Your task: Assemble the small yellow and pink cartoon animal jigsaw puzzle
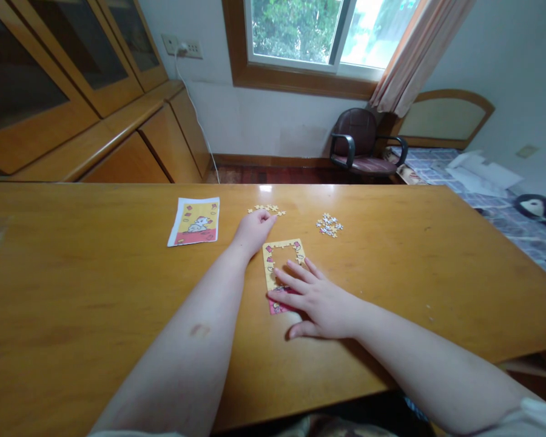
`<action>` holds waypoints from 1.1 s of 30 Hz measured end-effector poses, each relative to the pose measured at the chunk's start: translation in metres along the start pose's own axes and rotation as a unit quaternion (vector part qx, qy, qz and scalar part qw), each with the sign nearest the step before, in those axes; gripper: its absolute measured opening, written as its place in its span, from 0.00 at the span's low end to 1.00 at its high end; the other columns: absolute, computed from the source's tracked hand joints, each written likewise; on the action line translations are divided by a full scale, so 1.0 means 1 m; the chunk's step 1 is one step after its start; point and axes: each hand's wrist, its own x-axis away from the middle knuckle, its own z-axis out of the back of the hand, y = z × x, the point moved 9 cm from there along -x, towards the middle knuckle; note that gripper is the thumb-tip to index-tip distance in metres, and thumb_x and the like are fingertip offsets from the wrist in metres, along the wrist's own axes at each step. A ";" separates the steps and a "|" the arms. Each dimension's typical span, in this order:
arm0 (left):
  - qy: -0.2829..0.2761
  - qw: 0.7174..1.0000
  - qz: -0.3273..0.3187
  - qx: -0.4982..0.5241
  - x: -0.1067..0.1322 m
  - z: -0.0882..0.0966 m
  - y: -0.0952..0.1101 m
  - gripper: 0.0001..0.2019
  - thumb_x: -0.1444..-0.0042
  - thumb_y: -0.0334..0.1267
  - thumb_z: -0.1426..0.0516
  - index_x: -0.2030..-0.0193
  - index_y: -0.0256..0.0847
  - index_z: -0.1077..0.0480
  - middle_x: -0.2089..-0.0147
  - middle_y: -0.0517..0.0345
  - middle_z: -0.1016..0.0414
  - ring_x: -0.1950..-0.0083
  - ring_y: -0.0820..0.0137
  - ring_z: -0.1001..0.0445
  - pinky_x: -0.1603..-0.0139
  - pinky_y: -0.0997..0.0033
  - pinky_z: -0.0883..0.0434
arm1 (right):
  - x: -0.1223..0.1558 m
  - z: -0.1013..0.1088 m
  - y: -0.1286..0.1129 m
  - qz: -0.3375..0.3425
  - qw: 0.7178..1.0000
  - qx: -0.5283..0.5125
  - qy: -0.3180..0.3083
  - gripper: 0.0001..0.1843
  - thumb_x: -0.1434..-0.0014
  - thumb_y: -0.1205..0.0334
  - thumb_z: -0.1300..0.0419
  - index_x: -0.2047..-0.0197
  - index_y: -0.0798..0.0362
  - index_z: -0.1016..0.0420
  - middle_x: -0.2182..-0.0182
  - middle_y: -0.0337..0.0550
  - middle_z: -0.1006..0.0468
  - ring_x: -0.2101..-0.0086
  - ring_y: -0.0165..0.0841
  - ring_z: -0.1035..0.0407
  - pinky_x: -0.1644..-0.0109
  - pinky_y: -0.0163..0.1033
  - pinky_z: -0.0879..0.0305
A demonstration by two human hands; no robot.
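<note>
A small jigsaw (283, 261) lies on the wooden table (73, 291), its yellow border joined and its middle bare. My right hand (316, 300) rests flat on its lower part, fingers spread. My left hand (253, 230) reaches past the puzzle's top left corner, fingers curled together close to a loose cluster of yellow pieces (267, 210); whether it holds a piece I cannot make out. A second pile of pale pieces (329, 224) lies to the right. A printed picture card (195, 221) showing the finished image lies to the left.
Wooden cabinets (73, 91) line the left wall. Beyond the table's far edge stand a dark office chair (359, 142) under a window (327, 30) and a bed (482, 194) with papers and a soft toy at the right.
</note>
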 end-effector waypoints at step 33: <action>-0.003 1.000 0.010 -0.002 0.000 0.001 -0.001 0.14 0.47 0.46 0.46 0.78 0.41 0.39 0.79 0.65 0.42 0.73 0.71 0.40 0.70 0.71 0.44 | 0.034 0.035 0.178 -0.431 0.874 0.052 0.217 0.48 0.42 0.35 0.51 0.30 0.60 0.55 0.30 0.61 0.62 0.32 0.51 0.64 0.32 0.60 0.65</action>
